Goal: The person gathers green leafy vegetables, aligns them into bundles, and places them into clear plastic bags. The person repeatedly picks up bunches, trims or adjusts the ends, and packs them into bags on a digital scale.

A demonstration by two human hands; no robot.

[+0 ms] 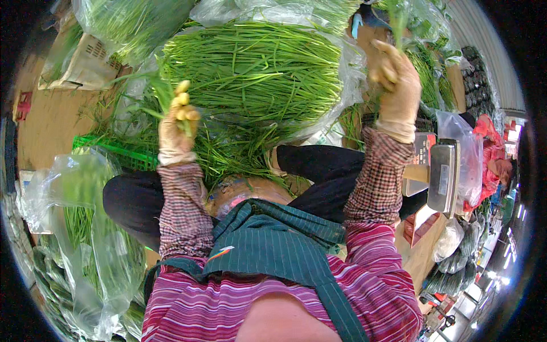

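My left hand (177,128), in a pale glove with yellowed fingertips, is closed around a few green stalks (160,92). Their leafy ends stick out up and to the left, and a short piece shows below the fingers. At the upper right my right hand (395,85), also gloved and blurred, grips a bunch of green stalks (398,23) that points away from me. Between the hands lies a large pile of long thin stalks (256,77), apparently garlic chives, in an opened clear plastic bag (352,81). Loose trimmings (235,147) lie below it.
A green plastic crate (115,151) is beside my left knee, with bagged greens (81,226) nearer me. A bench scale (442,177) stands by my right forearm, with a clear plastic bag (459,154) behind it. More bagged stalks (136,25) lie at the far left.
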